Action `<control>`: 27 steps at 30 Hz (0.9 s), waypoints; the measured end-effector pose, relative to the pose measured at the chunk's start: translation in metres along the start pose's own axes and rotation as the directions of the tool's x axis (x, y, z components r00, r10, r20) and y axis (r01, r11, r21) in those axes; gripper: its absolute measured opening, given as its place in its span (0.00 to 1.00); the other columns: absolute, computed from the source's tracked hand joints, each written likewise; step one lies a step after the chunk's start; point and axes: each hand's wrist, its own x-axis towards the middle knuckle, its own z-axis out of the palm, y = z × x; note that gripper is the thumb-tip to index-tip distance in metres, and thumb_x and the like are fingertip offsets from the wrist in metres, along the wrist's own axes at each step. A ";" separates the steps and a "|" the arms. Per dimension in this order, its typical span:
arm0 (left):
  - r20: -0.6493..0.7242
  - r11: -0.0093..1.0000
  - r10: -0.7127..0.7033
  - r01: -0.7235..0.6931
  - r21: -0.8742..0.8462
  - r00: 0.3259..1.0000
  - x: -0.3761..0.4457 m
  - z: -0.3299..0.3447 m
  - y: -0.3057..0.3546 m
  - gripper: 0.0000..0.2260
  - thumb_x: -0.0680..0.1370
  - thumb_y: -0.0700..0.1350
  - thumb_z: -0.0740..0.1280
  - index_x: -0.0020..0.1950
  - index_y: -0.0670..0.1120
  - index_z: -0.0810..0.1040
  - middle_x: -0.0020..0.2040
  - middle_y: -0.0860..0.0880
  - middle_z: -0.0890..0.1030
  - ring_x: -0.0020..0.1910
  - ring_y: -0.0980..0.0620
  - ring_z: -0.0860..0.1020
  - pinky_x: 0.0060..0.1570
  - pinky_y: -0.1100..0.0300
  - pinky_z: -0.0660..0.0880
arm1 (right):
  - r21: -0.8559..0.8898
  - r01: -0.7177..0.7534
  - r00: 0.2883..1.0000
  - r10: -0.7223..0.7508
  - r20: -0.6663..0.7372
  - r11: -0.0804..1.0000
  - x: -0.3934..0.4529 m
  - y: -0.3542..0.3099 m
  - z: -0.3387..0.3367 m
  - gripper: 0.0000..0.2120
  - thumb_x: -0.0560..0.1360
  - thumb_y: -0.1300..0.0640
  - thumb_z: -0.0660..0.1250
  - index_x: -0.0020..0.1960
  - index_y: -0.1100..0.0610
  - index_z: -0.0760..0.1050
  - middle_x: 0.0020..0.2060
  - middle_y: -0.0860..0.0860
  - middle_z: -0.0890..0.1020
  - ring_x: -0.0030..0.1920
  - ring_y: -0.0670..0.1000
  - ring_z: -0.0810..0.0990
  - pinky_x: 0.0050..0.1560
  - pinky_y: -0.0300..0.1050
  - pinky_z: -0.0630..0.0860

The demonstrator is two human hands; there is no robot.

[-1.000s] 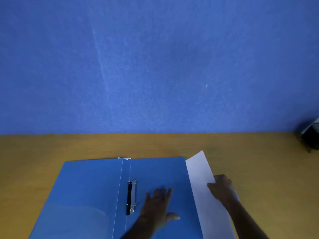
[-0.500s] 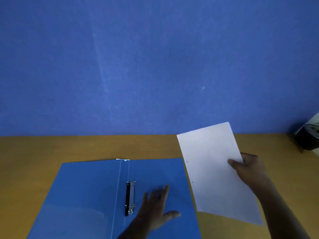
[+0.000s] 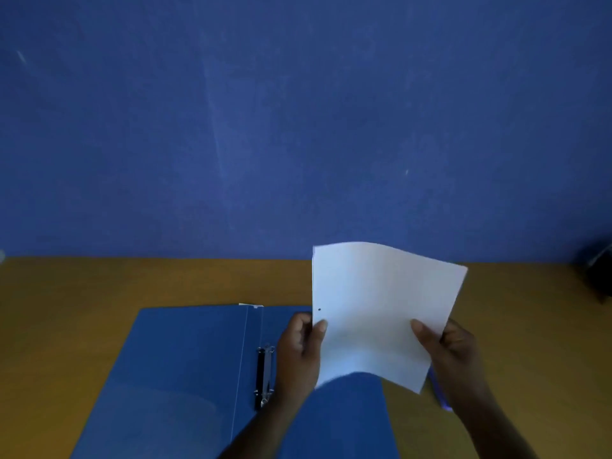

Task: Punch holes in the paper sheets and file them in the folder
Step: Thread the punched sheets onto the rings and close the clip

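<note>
A blue folder [image 3: 185, 366] lies open on the wooden table, its metal ring clip [image 3: 265, 376] running along the spine. Above the folder's right half I hold white paper sheets [image 3: 381, 313] lifted off the table and slightly curved. One punched hole shows near the sheets' left edge. My left hand [image 3: 299, 352] pinches that left edge, thumb on the front. On the opposite edge my right hand [image 3: 453, 349] pinches the sheets, its thumb also on the front.
A blue wall rises behind the wooden table [image 3: 66, 309]. A dark object [image 3: 599, 276] sits at the far right edge of the table. A thin bluish item [image 3: 438, 392] lies on the table under my right wrist.
My right hand lifted the sheets from beside the folder and brought them over its right half. My left hand left the folder and took the sheets' left edge.
</note>
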 end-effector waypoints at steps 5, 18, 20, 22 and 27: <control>-0.011 0.994 0.039 -0.038 0.105 0.999 -0.011 -0.006 -0.007 0.06 0.78 0.51 0.64 0.52 0.52 0.75 0.49 0.59 0.83 0.49 0.63 0.81 0.46 0.72 0.74 | -0.037 0.043 0.998 -0.045 -0.048 0.998 -0.018 0.016 0.018 0.05 0.77 0.63 0.68 0.51 0.58 0.82 0.45 0.49 0.87 0.46 0.48 0.85 0.42 0.45 0.81; 0.044 0.928 0.053 -0.065 0.366 0.998 -0.009 -0.015 -0.014 0.07 0.82 0.42 0.61 0.45 0.48 0.68 0.31 0.57 0.73 0.33 0.66 0.75 0.32 0.74 0.66 | -0.154 -0.076 0.997 0.073 -0.027 0.985 -0.022 0.058 0.033 0.03 0.76 0.61 0.70 0.43 0.57 0.81 0.40 0.44 0.88 0.44 0.47 0.86 0.41 0.36 0.80; 0.040 0.936 0.034 -0.046 0.349 0.999 -0.005 -0.017 -0.016 0.05 0.83 0.45 0.60 0.48 0.46 0.72 0.36 0.54 0.78 0.36 0.60 0.77 0.34 0.69 0.69 | -0.138 -0.084 0.996 0.082 -0.020 0.987 -0.018 0.050 0.032 0.04 0.76 0.63 0.70 0.45 0.57 0.83 0.40 0.43 0.88 0.45 0.47 0.86 0.41 0.35 0.80; 0.035 0.941 -0.004 -0.008 0.338 0.999 0.001 -0.021 -0.019 0.08 0.82 0.48 0.60 0.49 0.45 0.73 0.38 0.52 0.79 0.35 0.56 0.76 0.37 0.60 0.71 | -0.079 -0.128 0.992 0.129 0.010 0.989 -0.012 0.042 0.030 0.06 0.76 0.65 0.70 0.51 0.59 0.83 0.44 0.46 0.88 0.48 0.48 0.86 0.47 0.38 0.81; 0.068 0.931 -0.312 0.291 0.220 0.948 0.013 -0.039 -0.024 0.11 0.79 0.47 0.62 0.42 0.41 0.72 0.34 0.51 0.72 0.33 0.54 0.70 0.37 0.56 0.66 | 0.028 -0.262 0.960 0.258 0.106 0.965 -0.007 0.018 0.036 0.06 0.76 0.64 0.69 0.52 0.62 0.82 0.46 0.56 0.87 0.50 0.55 0.86 0.46 0.39 0.80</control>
